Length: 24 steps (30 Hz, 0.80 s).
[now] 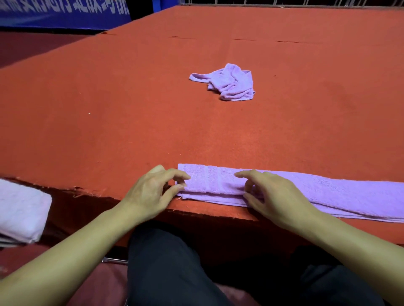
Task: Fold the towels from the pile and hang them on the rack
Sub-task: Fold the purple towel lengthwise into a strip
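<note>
A long lilac terry towel folded into a narrow strip point(317, 192) is laid along the near edge of the red carpeted table point(131, 98), its right end cut off by the frame edge. The strip's left end is pinched by the left hand point(150, 192), thumb and fingertips curled onto the corner. The right hand point(271, 196) is set on the strip just to the right, fingers bent, thumb and fingertips gripping the folded near edge. A gap of towel with woven bands is seen between the two hands.

A second lilac towel, crumpled in a heap point(227, 82), is left well apart at mid-table, touched by nothing. A pale folded towel point(19, 209) is seen at the left, off the table edge, on what cannot be told. No containers are seen. A blue banner with white lettering point(61, 13) is seen at far left, a metal railing point(284, 2) along the far table edge. Dark trousers point(175, 266) are seen below the forearms
</note>
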Motion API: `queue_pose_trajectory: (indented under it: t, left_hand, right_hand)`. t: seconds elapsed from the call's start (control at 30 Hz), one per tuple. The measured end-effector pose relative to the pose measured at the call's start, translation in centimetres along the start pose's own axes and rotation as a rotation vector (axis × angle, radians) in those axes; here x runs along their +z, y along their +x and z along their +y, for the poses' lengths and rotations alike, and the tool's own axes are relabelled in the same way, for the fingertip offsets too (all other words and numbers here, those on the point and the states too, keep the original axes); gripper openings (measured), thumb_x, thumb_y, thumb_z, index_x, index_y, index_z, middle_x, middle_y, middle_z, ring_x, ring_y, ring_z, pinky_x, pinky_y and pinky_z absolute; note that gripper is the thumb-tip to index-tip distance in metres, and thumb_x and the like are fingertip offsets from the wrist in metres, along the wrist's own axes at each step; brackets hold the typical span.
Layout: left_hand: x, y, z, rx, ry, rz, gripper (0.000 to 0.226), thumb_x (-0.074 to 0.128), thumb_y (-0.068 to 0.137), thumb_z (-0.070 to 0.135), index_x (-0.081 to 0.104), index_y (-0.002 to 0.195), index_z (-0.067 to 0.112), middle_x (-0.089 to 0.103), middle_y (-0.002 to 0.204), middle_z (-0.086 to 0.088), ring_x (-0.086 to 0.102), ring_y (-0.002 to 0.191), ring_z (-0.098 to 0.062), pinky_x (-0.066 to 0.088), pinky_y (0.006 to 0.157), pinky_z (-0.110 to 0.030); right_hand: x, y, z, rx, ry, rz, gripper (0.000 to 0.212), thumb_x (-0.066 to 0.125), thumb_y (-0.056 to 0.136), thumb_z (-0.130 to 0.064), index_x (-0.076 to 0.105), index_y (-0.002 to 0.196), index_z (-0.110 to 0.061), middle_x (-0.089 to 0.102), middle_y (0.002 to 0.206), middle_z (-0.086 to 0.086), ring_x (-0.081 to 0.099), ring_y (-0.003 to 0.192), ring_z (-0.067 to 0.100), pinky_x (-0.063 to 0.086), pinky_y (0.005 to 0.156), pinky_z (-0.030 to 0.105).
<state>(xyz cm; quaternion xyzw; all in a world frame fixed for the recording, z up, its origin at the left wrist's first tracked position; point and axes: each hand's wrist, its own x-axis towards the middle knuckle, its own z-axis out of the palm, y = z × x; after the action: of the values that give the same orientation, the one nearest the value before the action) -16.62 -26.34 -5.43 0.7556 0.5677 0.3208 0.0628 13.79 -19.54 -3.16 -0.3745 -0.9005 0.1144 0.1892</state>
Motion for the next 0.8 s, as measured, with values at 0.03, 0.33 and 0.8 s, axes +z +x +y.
queue_pose_trajectory:
  t: [0.03,0.33,0.8]
  left_hand:
    - [0.1,-0.2,0.2,0.005,0.005,-0.005,0.026,0.056,0.088,0.042,0.063,0.112,0.035,0.055,0.089,0.031,0.05,0.081,0.003,0.038,0.076,-0.007]
    - [0.7,-0.1,0.9,0.1,0.132,0.031,0.032,0.058,0.085,0.045,0.065,0.111,0.027,0.059,0.086,0.024,0.05,0.077,-0.003,0.043,0.074,-0.02]
    - [-1.1,0.5,-1.3,0.26,0.302,-0.028,0.029,0.051,0.094,0.044,0.056,0.118,0.03,0.067,0.088,0.016,0.051,0.073,-0.013,0.046,0.068,-0.033]
  right_hand:
    - [0.2,-0.1,0.0,-0.004,-0.005,-0.007,0.047,0.065,0.086,-0.023,0.049,0.127,-0.039,0.057,0.083,-0.025,0.053,0.078,0.009,0.051,0.068,0.037]
    - [0.3,-0.3,-0.1,-0.016,0.02,-0.061,0.049,0.064,0.086,-0.036,0.045,0.131,-0.039,0.057,0.09,-0.023,0.05,0.083,0.005,0.051,0.073,0.037]
    - [0.4,1.0,-1.3,0.025,0.042,-0.098,0.05,0.064,0.086,-0.028,0.046,0.132,-0.037,0.06,0.089,-0.024,0.052,0.086,0.007,0.047,0.076,0.033]
